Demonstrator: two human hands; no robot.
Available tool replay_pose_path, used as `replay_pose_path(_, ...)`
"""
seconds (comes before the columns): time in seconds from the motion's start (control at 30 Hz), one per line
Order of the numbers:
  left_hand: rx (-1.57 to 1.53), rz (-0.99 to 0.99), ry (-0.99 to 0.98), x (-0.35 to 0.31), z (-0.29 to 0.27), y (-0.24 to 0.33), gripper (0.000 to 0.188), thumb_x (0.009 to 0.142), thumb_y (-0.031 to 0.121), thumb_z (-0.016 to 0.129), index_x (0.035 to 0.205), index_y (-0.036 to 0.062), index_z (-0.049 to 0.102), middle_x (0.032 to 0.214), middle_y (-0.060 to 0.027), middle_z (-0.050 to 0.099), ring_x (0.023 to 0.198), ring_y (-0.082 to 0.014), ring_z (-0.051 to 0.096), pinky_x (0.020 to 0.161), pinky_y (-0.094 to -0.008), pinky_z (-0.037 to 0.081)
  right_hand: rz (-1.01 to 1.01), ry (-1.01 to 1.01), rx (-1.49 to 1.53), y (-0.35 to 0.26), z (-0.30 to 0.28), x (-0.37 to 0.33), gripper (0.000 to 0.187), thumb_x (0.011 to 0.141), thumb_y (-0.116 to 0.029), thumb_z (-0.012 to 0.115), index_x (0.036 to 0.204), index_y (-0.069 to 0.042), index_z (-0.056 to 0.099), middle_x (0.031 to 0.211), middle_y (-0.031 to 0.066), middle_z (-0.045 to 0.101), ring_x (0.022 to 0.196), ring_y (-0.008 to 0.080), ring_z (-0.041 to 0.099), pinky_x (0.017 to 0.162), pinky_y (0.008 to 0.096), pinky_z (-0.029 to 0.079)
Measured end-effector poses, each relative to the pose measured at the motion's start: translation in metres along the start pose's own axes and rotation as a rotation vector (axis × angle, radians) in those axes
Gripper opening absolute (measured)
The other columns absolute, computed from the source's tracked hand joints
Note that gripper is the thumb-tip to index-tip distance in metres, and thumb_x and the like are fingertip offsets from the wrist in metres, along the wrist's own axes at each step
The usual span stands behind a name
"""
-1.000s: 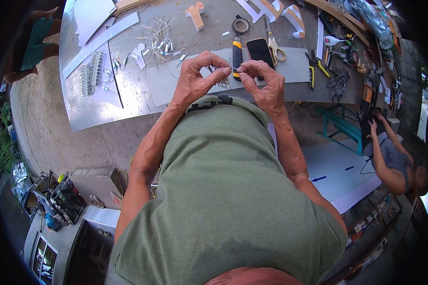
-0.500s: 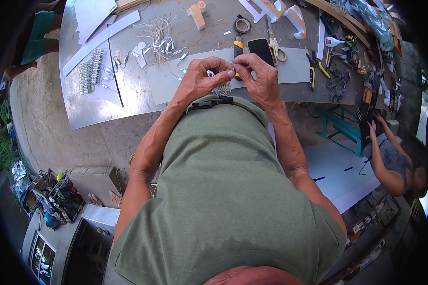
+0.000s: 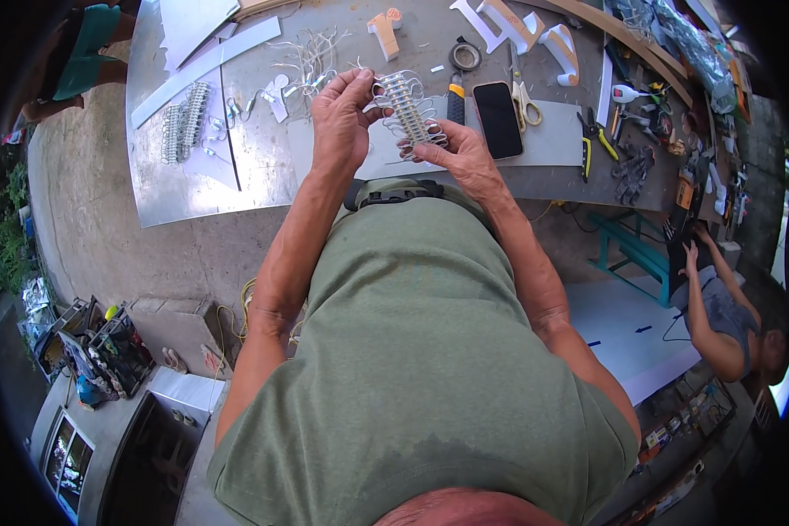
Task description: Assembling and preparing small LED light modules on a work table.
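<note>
A folded string of small white LED modules (image 3: pixel 409 110), looped with thin wires, hangs between my hands above the table edge. My right hand (image 3: pixel 466 162) is closed on its near end, thumb on top. At the far left corner of the bundle, my left hand (image 3: pixel 342 118) pinches what looks like a wire of it between thumb and fingertips. Beneath lies a grey flat sheet (image 3: pixel 548 140). A black phone (image 3: pixel 498 121) rests on it just right of the bundle, by scissors with cream handles (image 3: pixel 528 107) and a cutter with a yellow and black handle (image 3: pixel 456 101).
More LED modules (image 3: pixel 184 123) lie on the metal table (image 3: pixel 263 180) at left, near loose white wires (image 3: pixel 311 54). Black tape (image 3: pixel 465 55), white letter shapes (image 3: pixel 559 53) and yellow-handled pliers (image 3: pixel 605 140) sit farther right. A person (image 3: pixel 719 298) is at the right; another's legs (image 3: pixel 88 53) show far left.
The LED string has come up from low between my hands into full view. My hands have moved apart, the left up and leftward, the right down. The whole view has shifted slightly.
</note>
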State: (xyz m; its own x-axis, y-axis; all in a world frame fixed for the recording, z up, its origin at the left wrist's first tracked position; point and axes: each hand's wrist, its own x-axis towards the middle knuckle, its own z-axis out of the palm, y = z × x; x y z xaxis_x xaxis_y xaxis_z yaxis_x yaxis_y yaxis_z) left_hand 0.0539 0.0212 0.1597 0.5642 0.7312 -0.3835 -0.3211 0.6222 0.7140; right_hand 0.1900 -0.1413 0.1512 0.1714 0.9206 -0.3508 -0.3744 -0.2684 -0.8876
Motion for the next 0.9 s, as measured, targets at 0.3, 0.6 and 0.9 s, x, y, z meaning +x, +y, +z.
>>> replay_pose_path(0.3, -0.09, 0.04, 0.039, -0.006, -0.02, 0.012, 0.011, 0.098, 0.01, 0.062, 0.103, 0.0006, 0.063, 0.096, -0.0129, 0.07, 0.09, -0.0212, 0.071, 0.074, -0.0443, 0.065, -0.089, 0.148, 0.186, -0.008, -0.006, 0.009, 0.032, 0.091, -0.006, 0.073, 0.119, 0.005, 0.063, 0.091, 0.0103, 0.072, 0.08, 0.018, 0.072, 0.07, 0.0298, 0.058)
replay_pose_path(0.6, -0.085, 0.051, -0.068, -0.012, -0.035, 0.016, 0.01, 0.099, 0.009, 0.06, 0.103, 0.0011, 0.065, 0.104, -0.015, 0.072, 0.095, -0.0263, 0.072, 0.08, -0.0437, 0.062, -0.142, 0.196, 0.127, -0.013, -0.011, 0.013, 0.034, 0.092, -0.003, 0.07, 0.123, 0.006, 0.06, 0.099, 0.0118, 0.071, 0.082, 0.0192, 0.071, 0.067, 0.0296, 0.058)
replay_pose_path(0.9, 0.317, 0.077, 0.131, -0.027, -0.087, 0.012, 0.023, 0.098, 0.007, 0.061, 0.119, -0.0028, 0.061, 0.112, -0.0175, 0.072, 0.097, -0.022, 0.072, 0.078, -0.0336, 0.061, -0.173, 0.299, 0.198, -0.006, -0.025, 0.011, 0.033, 0.093, -0.004, 0.069, 0.123, 0.005, 0.059, 0.097, 0.0108, 0.07, 0.078, 0.0178, 0.071, 0.065, 0.0278, 0.057)
